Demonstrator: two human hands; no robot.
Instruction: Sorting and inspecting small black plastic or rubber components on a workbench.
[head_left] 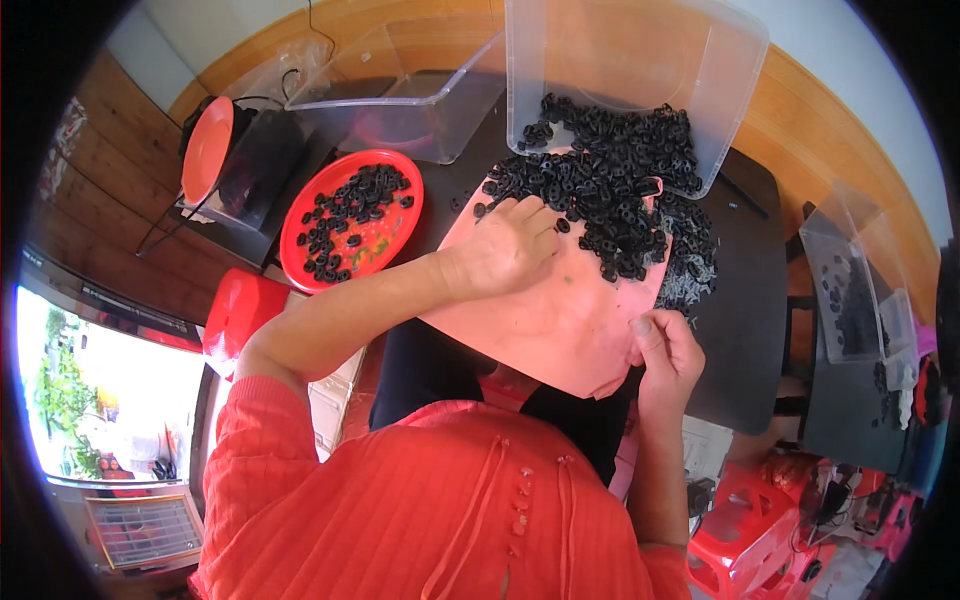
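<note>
A pink board (560, 320) lies on a black table in front of me, with a heap of small black ring-shaped parts (610, 190) spilling onto its far end from a tipped clear plastic bin (700, 70). My left hand (505, 245) rests knuckles up on the board, fingers curled at the near edge of the heap. My right hand (665, 355) pinches the board's right edge between thumb and fingers. A round red plate (395, 235) to the left holds several of the same black parts.
A second clear bin (420, 100) lies behind the red plate. A red lid on a dark box (210, 150) stands at far left. More clear containers (860, 290) with black parts sit at right. Red plastic stools (750, 530) stand by my right side.
</note>
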